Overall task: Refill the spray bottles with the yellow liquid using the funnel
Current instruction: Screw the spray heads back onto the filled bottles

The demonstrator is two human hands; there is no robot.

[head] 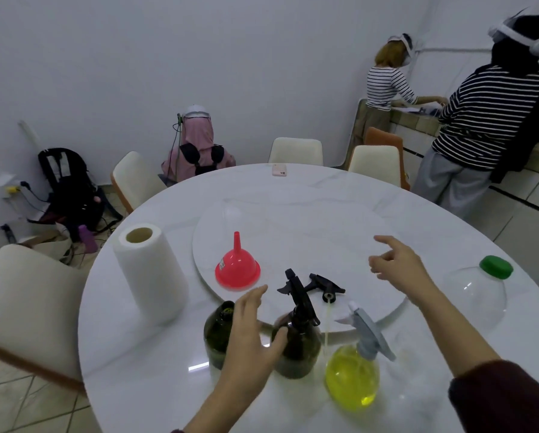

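Neither hand holds anything. The left hand point(251, 328) hovers with loose, spread fingers between two dark bottles, its thumb at or very near the shoulder of the brown spray bottle point(296, 342); blur hides whether it truly touches. The right hand point(393, 260) hangs open above the table point(387, 195), forefinger stretched forward, well apart from every bottle.

The green bottle point(219, 334) stands uncapped just left of the left hand, its neck bare. Its black spray head point(324, 284) seems to lie on the turntable point(308, 226) behind, dip tube trailing toward the viewer. The brown spray bottle has its trigger head screwed on. The yellow liquid sits in the round bottle point(352, 376) with the grey sprayer at the near edge, to the right of the brown one. The red funnel point(237, 265) rests mouth-down on the turntable, spout up, near the green bottle. A clear jug point(477, 295) with a green cap lies at far right, and a paper towel roll point(151, 270) stands at left.

The step in hand looks like readying the open green bottle. To do it well, the left hand should steady that bottle low on its body, and the right should turn the funnel over and seat the spout squarely in the neck. The grey sprayer must come off the yellow bottle first. Pour slowly, since the dark glass hides the level. The towel roll is close by for drips.
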